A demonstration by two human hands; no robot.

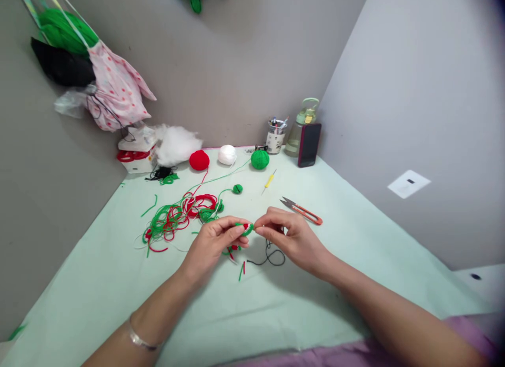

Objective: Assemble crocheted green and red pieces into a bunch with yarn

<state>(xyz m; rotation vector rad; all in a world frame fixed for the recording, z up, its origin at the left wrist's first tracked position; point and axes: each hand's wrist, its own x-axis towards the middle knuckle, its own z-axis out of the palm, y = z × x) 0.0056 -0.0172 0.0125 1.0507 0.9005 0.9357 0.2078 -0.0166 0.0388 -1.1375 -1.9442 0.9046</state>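
Between thumb and fingers, my left hand [219, 239] pinches a small crocheted watermelon slice [247, 229] with a red middle, a pale band and a green rim. My right hand [290, 232] is closed in a pinch at the slice's right edge; what its fingertips grip is too small to make out. A black thread [276, 264] lies in loops on the table just below my right hand. Under my left hand is another red and green crocheted piece [233, 248], partly hidden. Short green and red yarn ends [242, 270] lie in front of it.
A tangle of red and green yarn [169, 219] spreads to the left. Red [199, 160], white [227, 155] and green [260, 159] yarn balls line the back. Orange thread snips [303, 211] and a yellow-handled crochet hook [269, 181] lie right; a phone [309, 145] leans on a bottle [294, 138].
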